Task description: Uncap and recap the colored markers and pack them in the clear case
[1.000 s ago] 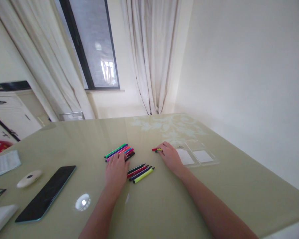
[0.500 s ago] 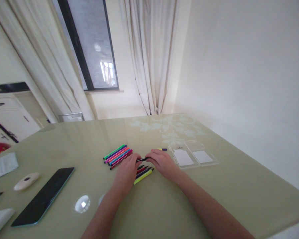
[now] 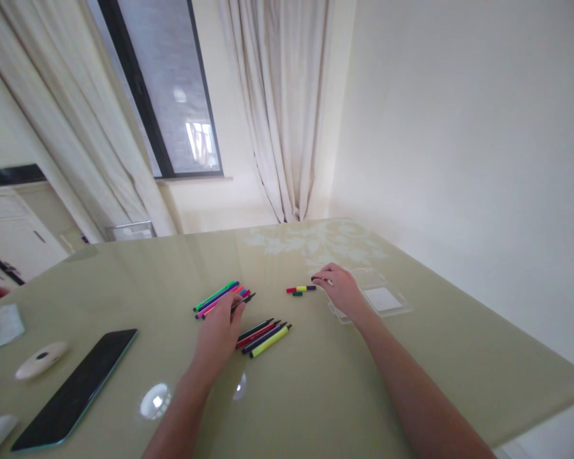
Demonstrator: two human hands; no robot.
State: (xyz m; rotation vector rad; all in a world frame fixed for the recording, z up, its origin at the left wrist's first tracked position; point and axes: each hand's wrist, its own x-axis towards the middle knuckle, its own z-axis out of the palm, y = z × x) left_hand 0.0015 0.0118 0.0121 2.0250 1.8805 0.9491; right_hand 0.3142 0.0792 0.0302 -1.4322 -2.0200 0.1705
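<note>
My left hand (image 3: pixel 220 325) is closed around an uncapped black marker (image 3: pixel 245 300), its tip pointing up and to the right. Beneath and beyond that hand lies a row of capped markers (image 3: pixel 215 295) in green, purple, pink and other colours. Just right of the hand, several uncapped markers (image 3: pixel 268 341) with black, red, dark and yellow barrels lie side by side, tips to the upper right. My right hand (image 3: pixel 340 292) pinches a small black marker cap (image 3: pixel 314 278). Close to its fingertips, red, yellow and dark blue caps (image 3: pixel 301 289) form a line, with a dark green cap (image 3: pixel 297 294) in front.
A clear plastic case (image 3: pixel 404 309) with a white card (image 3: pixel 382 299) lies partly under my right forearm. To the left are a black tablet (image 3: pixel 76 389), a white oval object (image 3: pixel 42 360) and a pale packet (image 3: pixel 2 328). A wall borders the table's right side.
My hands have parted: the left moved left with the marker, the right moved up and right with the cap. The dark green cap and the uncapped markers now show more fully.
</note>
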